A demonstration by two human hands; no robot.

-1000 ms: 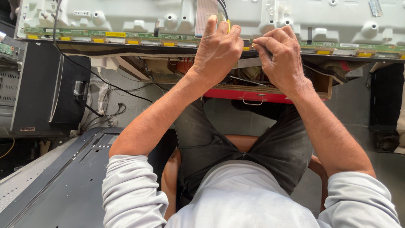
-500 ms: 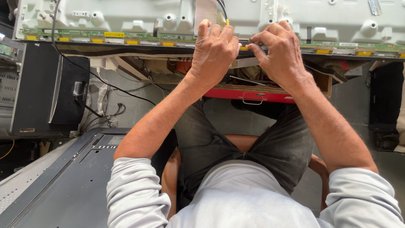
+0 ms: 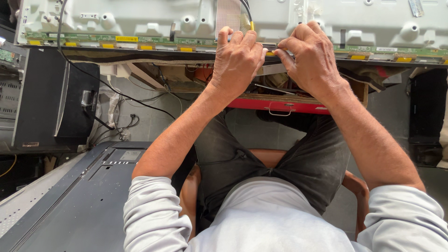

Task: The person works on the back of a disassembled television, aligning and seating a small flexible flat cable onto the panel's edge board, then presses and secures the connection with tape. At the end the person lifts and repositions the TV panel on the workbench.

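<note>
A large flat-screen panel [image 3: 140,18] lies face down, its grey metal back toward me. Along its near edge runs a narrow green circuit strip [image 3: 116,41] with yellow connector tabs. My left hand [image 3: 238,60] rests with curled fingers on that edge at the middle, beside a yellow-tipped cable bundle [image 3: 248,16]. My right hand [image 3: 311,58] sits just to its right, thumb and forefinger pinched at a small part on the strip. What exactly the fingers pinch is hidden. A beige ribbon cable [image 3: 228,11] lies above my left hand.
A red open drawer [image 3: 280,105] with tools sits under the panel's edge. A black speaker box [image 3: 51,100] stands at left with a black cable [image 3: 116,93] trailing past it. Another dark screen back [image 3: 79,200] lies on the floor at lower left.
Both hands have drawn closer together along the panel's edge. My left hand's fingers have curled down onto the strip, and my right hand's pinch has shifted slightly left.
</note>
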